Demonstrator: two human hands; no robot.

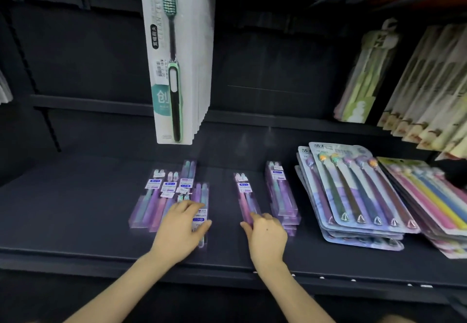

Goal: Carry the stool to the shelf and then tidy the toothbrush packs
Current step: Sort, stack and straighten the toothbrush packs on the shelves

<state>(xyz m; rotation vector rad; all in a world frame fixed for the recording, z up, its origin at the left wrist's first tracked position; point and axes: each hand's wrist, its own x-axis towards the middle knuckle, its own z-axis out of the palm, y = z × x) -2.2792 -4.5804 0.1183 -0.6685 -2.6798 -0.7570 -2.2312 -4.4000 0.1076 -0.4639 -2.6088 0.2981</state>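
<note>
Several slim clear toothbrush packs with purple and pink brushes lie on the dark shelf (75,209). A loose group of them (156,196) lies left of centre. My left hand (180,231) grips the rightmost pack of that group (201,196), thumb on its right edge. One single pack (243,194) lies alone in the middle, and my right hand (266,236) pinches its near end. A neat stack of the same packs (280,191) sits just to the right. No stool is in view.
Wide blister packs of several toothbrushes (353,196) are stacked at the right, with pink and yellow ones (429,196) beyond. A white pack with a green and black brush (174,57) hangs above the shelf. More hanging packs (429,90) fill the right.
</note>
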